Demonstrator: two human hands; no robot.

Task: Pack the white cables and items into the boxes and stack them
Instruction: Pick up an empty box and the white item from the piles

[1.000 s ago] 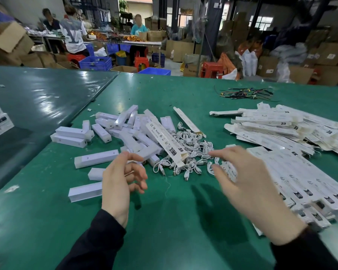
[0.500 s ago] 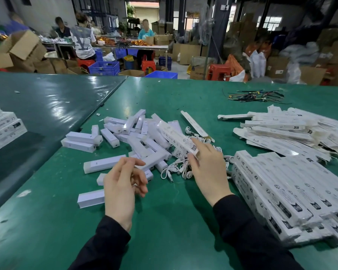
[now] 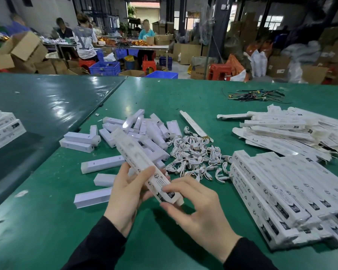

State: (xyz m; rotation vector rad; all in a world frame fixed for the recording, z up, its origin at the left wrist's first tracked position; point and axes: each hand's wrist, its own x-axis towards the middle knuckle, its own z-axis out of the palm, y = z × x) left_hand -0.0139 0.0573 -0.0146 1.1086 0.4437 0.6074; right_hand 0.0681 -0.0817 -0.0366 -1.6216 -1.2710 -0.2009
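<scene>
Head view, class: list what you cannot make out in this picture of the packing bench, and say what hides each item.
- Contents of the long box held by the left hand and right hand: head view, its walls hide the inside.
- Print on that box: head view, blurred by motion.
- Stack of boxes: head view, cut off by the right edge.
- Boxes at far left: head view, cut off by the left edge.
- Plug types in the cable pile: head view, too small.

Bare green table (image 3: 47, 240) nearest; white cables (image 3: 195, 158) and stacked boxes (image 3: 281, 201) crowd beyond.
</scene>
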